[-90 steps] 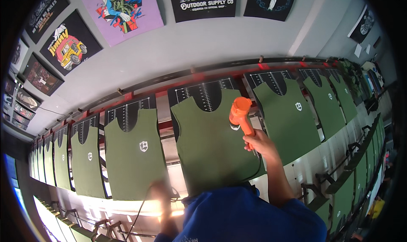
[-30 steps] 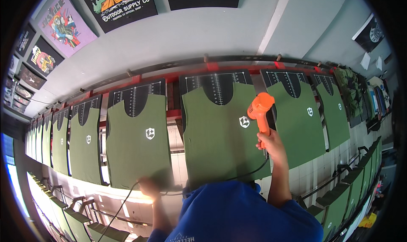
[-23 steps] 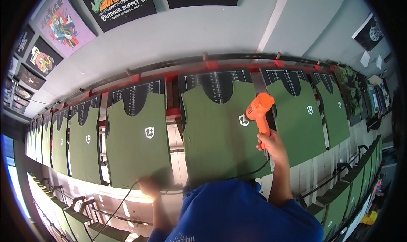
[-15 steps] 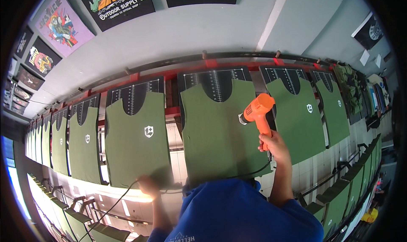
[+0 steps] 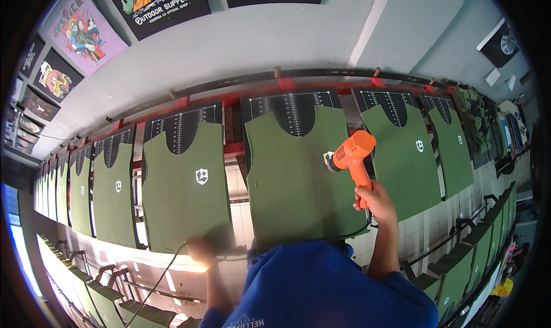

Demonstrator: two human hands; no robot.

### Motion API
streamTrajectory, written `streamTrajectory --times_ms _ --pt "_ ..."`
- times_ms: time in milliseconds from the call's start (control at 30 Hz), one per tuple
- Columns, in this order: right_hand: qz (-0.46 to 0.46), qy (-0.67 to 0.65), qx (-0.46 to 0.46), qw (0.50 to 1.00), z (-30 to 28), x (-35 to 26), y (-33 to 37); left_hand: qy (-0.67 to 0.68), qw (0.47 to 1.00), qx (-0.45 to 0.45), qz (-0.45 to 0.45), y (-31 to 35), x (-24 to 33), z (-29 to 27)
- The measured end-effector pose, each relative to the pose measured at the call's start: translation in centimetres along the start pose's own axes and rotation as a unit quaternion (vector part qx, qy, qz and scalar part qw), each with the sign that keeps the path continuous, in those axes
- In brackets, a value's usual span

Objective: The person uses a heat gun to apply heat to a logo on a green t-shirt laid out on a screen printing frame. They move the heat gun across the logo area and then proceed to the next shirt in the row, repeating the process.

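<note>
An orange heat gun (image 5: 354, 154) is gripped by its handle in my right hand (image 5: 376, 201). Its nozzle points left and down at the white shield print (image 5: 328, 158) on the green shirt panel (image 5: 293, 190) in front of me; the nozzle partly covers that print. My left hand (image 5: 201, 251) is closed around the dark power cord (image 5: 163, 273), at the lower edge of the neighbouring green panel (image 5: 183, 196). Glare blurs these fingers. From the gun's handle the cord sags across the front panel's lower edge.
Black printing boards (image 5: 293, 112) with white ruler marks carry several green panels along a red and black rack (image 5: 229, 101). Another row of panels (image 5: 453, 282) stands behind me. Folded green fabric (image 5: 473, 118) is piled at the far right. Printed shirts (image 5: 86, 35) hang on the wall.
My right hand has brought the heat gun slightly right and down, so more of the white print shows. The cord has dropped lower across the panel; my left hand stays in place.
</note>
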State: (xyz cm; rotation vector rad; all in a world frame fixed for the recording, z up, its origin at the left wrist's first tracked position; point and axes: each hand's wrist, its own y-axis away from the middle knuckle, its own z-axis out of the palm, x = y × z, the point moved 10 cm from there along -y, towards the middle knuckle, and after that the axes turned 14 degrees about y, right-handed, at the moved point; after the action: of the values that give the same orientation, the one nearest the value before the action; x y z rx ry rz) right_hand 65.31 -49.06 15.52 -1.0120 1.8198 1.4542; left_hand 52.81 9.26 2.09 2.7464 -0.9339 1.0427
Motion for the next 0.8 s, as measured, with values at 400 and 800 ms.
streamTrajectory --times_ms 400,800 --pt "0.001 0.031 -0.012 0.999 1.2 -0.2 0.1 -0.006 1.0 -0.005 0.019 -0.1 -0.1 0.0" --pt "-0.012 0.036 -0.06 0.997 2.2 -1.9 -2.4 -0.017 0.996 -0.057 0.064 -0.7 -0.2 1.1"
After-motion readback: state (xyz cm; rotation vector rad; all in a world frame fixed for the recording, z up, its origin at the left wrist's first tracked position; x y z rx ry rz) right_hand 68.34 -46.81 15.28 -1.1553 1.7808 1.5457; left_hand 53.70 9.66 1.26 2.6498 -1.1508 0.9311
